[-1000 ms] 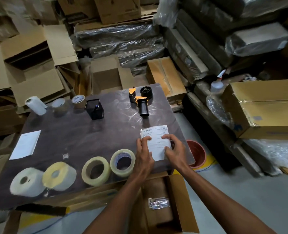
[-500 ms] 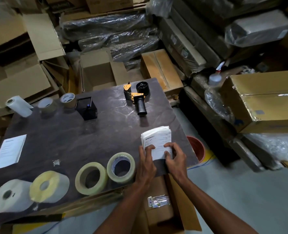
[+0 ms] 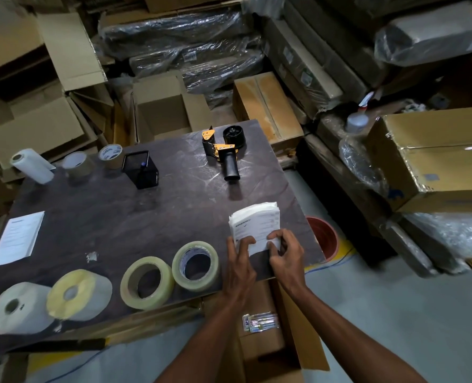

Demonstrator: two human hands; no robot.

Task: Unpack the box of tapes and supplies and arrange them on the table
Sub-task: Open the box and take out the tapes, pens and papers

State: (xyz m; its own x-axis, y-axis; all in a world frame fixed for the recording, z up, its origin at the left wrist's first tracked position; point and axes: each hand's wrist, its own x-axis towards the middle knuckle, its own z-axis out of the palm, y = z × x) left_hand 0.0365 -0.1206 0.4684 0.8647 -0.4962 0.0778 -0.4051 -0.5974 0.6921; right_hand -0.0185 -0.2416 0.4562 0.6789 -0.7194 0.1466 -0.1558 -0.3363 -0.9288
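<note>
A stack of white printed slips point(image 3: 257, 225) lies near the front right corner of the dark table point(image 3: 124, 217). My left hand point(image 3: 240, 261) holds its near left edge and my right hand point(image 3: 286, 252) pinches its near right corner. Left of my hands stand two clear tape rolls point(image 3: 195, 266) point(image 3: 146, 283), then a yellowish roll point(image 3: 78, 294) and a white roll point(image 3: 18, 308). A black and orange tape dispenser point(image 3: 223, 150) lies at the back. The open cardboard box point(image 3: 273, 341) sits on the floor below my arms, with a small shiny packet point(image 3: 260, 322) inside.
At the back left are a white paper roll point(image 3: 31, 164), two brown tape rolls point(image 3: 78, 163) point(image 3: 110, 156) and a black mesh holder point(image 3: 141, 168). A white sheet point(image 3: 18, 237) lies at the left edge. A red pot point(image 3: 323, 237) and stacked cartons point(image 3: 434, 158) stand right of the table.
My hands slid back to the near edge of the slips, which now fan up at their far end. The camera shifted slightly.
</note>
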